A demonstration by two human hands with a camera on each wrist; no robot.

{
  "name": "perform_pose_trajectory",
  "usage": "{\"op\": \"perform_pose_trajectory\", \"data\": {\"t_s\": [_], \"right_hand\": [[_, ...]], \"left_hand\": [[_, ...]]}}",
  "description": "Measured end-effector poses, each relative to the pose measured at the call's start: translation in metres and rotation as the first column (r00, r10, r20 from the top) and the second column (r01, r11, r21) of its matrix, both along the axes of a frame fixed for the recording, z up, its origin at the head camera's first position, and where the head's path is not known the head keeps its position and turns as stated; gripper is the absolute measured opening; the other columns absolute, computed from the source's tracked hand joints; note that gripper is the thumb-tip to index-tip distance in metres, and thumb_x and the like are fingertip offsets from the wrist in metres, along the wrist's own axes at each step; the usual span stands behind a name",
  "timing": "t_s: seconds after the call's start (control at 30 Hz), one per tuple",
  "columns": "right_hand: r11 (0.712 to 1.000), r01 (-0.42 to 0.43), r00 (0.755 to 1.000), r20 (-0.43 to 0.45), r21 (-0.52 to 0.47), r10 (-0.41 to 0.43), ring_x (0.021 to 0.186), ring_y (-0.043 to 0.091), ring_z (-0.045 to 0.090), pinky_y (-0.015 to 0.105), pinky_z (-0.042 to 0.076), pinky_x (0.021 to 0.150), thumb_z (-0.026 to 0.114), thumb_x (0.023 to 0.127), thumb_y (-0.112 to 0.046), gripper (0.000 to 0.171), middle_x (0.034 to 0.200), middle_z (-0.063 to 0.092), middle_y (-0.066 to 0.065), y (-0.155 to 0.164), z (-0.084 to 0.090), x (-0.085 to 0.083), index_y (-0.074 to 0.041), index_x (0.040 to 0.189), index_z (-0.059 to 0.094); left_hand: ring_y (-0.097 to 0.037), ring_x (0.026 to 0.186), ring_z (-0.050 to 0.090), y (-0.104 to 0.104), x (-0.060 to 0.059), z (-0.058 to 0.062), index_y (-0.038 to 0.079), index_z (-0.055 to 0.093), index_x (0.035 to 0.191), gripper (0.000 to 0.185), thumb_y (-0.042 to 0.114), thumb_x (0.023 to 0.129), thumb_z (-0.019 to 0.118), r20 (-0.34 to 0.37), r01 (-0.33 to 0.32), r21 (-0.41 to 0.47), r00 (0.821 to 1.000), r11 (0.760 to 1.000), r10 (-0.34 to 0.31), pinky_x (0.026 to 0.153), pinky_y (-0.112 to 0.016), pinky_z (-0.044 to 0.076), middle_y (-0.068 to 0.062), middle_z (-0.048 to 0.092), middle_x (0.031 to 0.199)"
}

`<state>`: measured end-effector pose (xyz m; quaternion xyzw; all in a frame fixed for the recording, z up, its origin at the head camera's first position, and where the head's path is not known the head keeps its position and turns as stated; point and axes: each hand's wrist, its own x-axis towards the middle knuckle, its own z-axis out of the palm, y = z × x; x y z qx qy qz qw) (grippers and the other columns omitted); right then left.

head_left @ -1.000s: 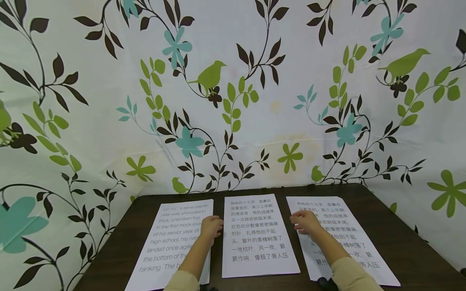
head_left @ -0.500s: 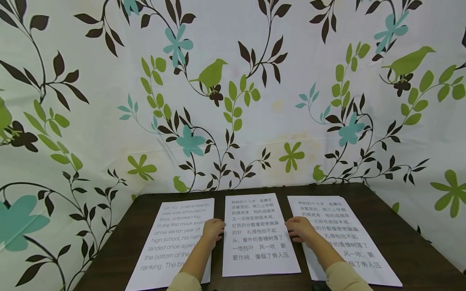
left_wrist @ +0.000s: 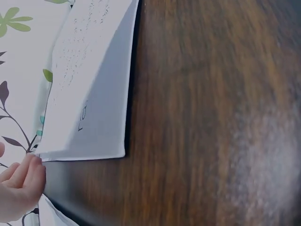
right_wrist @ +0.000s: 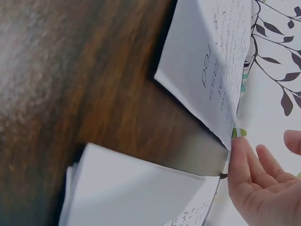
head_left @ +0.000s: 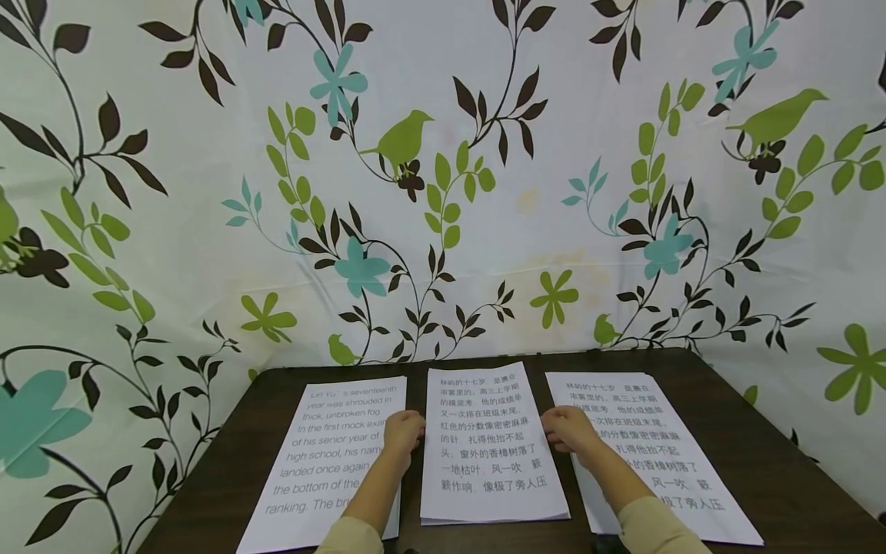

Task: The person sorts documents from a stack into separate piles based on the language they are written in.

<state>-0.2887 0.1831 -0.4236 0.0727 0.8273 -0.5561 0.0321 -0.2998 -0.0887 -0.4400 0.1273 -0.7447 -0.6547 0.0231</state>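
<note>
Both hands (head_left: 484,432) at mid sheet (head_left: 487,450) edges

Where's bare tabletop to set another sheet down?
Bare wood lies right of the right sheet and left of the English sheet. The middle is crowded: both hands flank the middle sheet, leaving narrow gaps.

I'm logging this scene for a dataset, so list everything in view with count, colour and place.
English-text sheets: a stack, white, table's left.
Chinese-text sheets: a stack, white, centre, edges lifted.
Second Chinese-text sheets: a stack, white, right.
Table: one, dark brown wood.
Backdrop cloth: one, white with green, teal and brown leaves and birds, behind.
Left hand: at the centre stack's left edge.
Right hand: at its right edge.
</note>
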Motion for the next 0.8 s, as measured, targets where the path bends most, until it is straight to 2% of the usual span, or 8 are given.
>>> {"op": "perform_pose_trajectory", "data": {"t_s": [0.13, 0.27, 0.4, 0.5, 0.67, 0.8], "right_hand": [[0.997, 0.016, 1.0, -0.017, -0.072, -0.017, 0.076, 0.027, 0.058, 0.039, 0.048, 0.065, 0.051, 0.081, -0.009, 0.034, 0.092, 0.057, 0.019, -0.002, 0.001, -0.001, 0.012, 0.107, 0.049], [0.991, 0.032, 0.999, 0.018, -0.133, -0.029, 0.075, 0.025, 0.058, 0.037, 0.049, 0.066, 0.052, 0.082, -0.006, 0.037, 0.095, 0.055, 0.02, -0.004, -0.003, -0.001, 0.012, 0.113, 0.044], [0.991, 0.04, 0.998, 0.058, -0.129, -0.033, 0.07, 0.021, 0.057, 0.033, 0.049, 0.062, 0.051, 0.082, -0.005, 0.037, 0.089, 0.056, 0.016, -0.005, -0.008, -0.001, 0.012, 0.114, 0.043], [0.991, 0.031, 0.998, 0.065, -0.129, -0.023, 0.067, 0.019, 0.058, 0.033, 0.049, 0.06, 0.05, 0.081, -0.004, 0.036, 0.082, 0.058, 0.013, -0.006, -0.012, 0.0, 0.013, 0.113, 0.043], [0.996, 0.01, 0.997, 0.076, -0.091, -0.003, 0.062, 0.018, 0.058, 0.031, 0.049, 0.057, 0.051, 0.081, -0.005, 0.037, 0.076, 0.058, 0.01, -0.006, -0.017, 0.002, 0.016, 0.111, 0.042], [0.999, 0.001, 0.996, 0.088, -0.041, 0.002, 0.062, 0.017, 0.057, 0.031, 0.049, 0.056, 0.051, 0.08, -0.005, 0.037, 0.076, 0.057, 0.01, -0.007, -0.019, 0.002, 0.017, 0.11, 0.043]], "left_hand": [[-0.033, 0.087, 0.052, 0.003, 0.0, 0.001, -0.015, 0.045, 0.111, 0.039, 0.0, 0.076, 0.051, -0.031, -0.012, 0.073, 0.999, 0.997, 0.014, 0.071, -0.04, 0.047, -0.024, 0.05, 0.098], [-0.032, 0.083, 0.052, 0.005, 0.001, -0.002, -0.015, 0.044, 0.112, 0.04, -0.002, 0.074, 0.051, -0.031, -0.024, 0.066, 0.999, 0.998, 0.026, 0.066, -0.037, 0.048, -0.024, 0.05, 0.098], [-0.025, 0.071, 0.053, 0.005, 0.003, -0.008, -0.013, 0.047, 0.111, 0.04, -0.002, 0.073, 0.051, -0.003, -0.021, -0.007, 1.0, 1.0, 0.021, 0.058, -0.032, 0.046, -0.021, 0.053, 0.092], [-0.02, 0.062, 0.051, 0.004, 0.005, -0.012, -0.013, 0.049, 0.108, 0.038, -0.002, 0.072, 0.051, 0.011, 0.011, -0.043, 1.0, 0.999, -0.011, 0.051, -0.027, 0.043, -0.017, 0.055, 0.086], [-0.012, 0.045, 0.041, 0.005, 0.01, -0.017, -0.015, 0.052, 0.103, 0.034, -0.005, 0.071, 0.048, -0.005, 0.066, -0.063, 0.998, 0.996, -0.066, 0.041, -0.02, 0.034, -0.012, 0.056, 0.073], [-0.009, 0.04, 0.035, 0.006, 0.011, -0.018, -0.015, 0.053, 0.102, 0.034, -0.008, 0.069, 0.047, -0.008, 0.072, -0.079, 0.997, 0.994, -0.073, 0.038, -0.019, 0.031, -0.012, 0.057, 0.07]]}}
